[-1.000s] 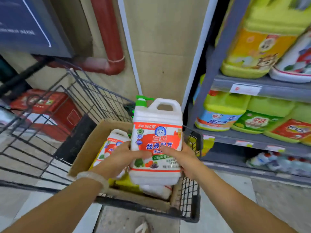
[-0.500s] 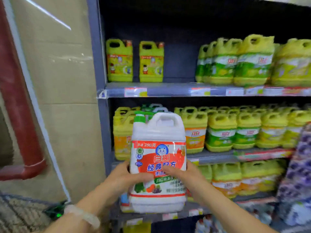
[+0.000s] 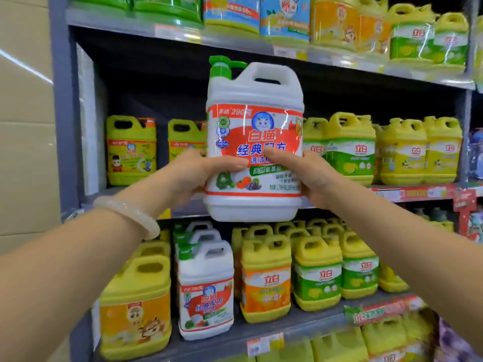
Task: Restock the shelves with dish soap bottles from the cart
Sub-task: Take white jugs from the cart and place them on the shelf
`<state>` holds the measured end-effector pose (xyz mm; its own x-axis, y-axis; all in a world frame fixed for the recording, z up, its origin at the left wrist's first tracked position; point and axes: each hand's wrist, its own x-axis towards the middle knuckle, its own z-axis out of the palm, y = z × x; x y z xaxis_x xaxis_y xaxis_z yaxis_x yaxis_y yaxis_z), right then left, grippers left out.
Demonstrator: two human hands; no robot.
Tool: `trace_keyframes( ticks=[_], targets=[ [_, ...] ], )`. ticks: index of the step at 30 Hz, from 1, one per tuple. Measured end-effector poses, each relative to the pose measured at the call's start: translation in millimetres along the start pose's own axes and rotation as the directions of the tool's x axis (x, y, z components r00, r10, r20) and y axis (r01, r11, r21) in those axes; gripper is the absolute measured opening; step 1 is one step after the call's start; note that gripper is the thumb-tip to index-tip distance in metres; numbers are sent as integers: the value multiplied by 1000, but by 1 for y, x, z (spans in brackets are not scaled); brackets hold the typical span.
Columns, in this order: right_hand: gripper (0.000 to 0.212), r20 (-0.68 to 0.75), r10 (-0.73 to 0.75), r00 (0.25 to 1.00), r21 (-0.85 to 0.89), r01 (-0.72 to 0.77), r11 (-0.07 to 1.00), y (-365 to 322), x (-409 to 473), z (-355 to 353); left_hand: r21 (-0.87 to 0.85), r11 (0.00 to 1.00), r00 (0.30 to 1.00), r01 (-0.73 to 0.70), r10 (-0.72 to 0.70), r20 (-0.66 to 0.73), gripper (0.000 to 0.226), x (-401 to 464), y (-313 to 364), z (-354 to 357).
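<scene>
I hold a white dish soap bottle (image 3: 254,121) with a green pump and a red label upright in front of the middle shelf (image 3: 183,205). My left hand (image 3: 201,173) grips its left side and my right hand (image 3: 311,173) grips its right side, thumbs on the label. It hangs in the air before a gap between two yellow bottles (image 3: 132,150) at the left and a yellow row (image 3: 350,147) at the right. A row of matching white bottles (image 3: 206,291) stands on the shelf below. The cart is out of view.
Yellow soap jugs (image 3: 265,280) crowd the lower shelf, and an orange-labelled jug (image 3: 136,307) stands at its left. The top shelf (image 3: 235,40) carries green, blue and yellow jugs. A grey upright (image 3: 60,113) and a beige wall (image 3: 23,126) close the left side.
Both hands have lifted the white bottle from the cart's box up to the middle shelf level. My view has swung from the cart to the shelves.
</scene>
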<state>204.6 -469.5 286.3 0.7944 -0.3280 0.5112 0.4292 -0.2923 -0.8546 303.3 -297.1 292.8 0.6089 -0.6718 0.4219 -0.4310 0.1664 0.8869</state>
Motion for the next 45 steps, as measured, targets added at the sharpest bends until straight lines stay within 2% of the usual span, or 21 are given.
trace_keyframes(
  ticks=[2, 5, 9, 17, 20, 23, 26, 29, 32, 35, 37, 40, 42, 45],
  targets=[
    [52, 4, -40, 999, 14, 40, 999, -2, 38, -8, 12, 998, 998, -56, 56, -7, 43, 36, 4, -7],
    [44, -4, -74, 997, 48, 74, 996, 7, 91, -16, 43, 995, 995, -85, 87, -40, 58, 89, -3, -18],
    [62, -38, -70, 997, 61, 72, 995, 42, 149, -25, 64, 995, 996, -74, 76, -38, 58, 146, -28, -28],
    [59, 0, -15, 1000, 54, 15, 998, 113, 208, -46, 198, 980, 1000, 5, -2, -16, 36, 211, -81, -29],
    [53, 74, -28, 997, 46, 25, 999, 124, 219, -54, 290, 956, 999, 32, -38, 18, 32, 224, -87, -30],
    [45, 244, -30, 969, -54, 45, 998, 119, 228, -66, 418, 906, 998, 62, -64, -9, 42, 239, -89, -31],
    [40, 330, 128, 935, -256, -42, 966, 114, 244, -79, 468, 879, 996, 87, -72, -51, 38, 249, -90, -29],
    [38, 269, 214, 939, -390, -97, 916, 122, 267, -85, 501, 855, 990, 132, -87, -113, 49, 262, -94, -25],
    [37, 143, 207, 968, -388, -137, 911, 135, 287, -78, 496, 840, 970, 221, -138, -199, 60, 276, -100, -21],
    [62, 45, 232, 972, -433, -190, 881, 150, 307, -69, 546, 795, 959, 265, -160, -232, 52, 289, -106, -21],
    [73, 5, 236, 972, -462, -207, 862, 157, 320, -66, 560, 786, 960, 260, -149, -237, 41, 296, -111, -24],
    [74, -13, 274, 962, -528, -240, 815, 158, 334, -66, 557, 796, 966, 236, -128, -226, 31, 308, -117, -25],
    [73, -23, 279, 960, -556, -244, 794, 162, 341, -67, 586, 789, 972, 187, -63, -226, 31, 315, -124, -24],
    [73, -60, 206, 977, -575, -202, 793, 174, 347, -69, 646, 751, 968, 142, 32, -249, 46, 322, -139, -22]
  ],
)
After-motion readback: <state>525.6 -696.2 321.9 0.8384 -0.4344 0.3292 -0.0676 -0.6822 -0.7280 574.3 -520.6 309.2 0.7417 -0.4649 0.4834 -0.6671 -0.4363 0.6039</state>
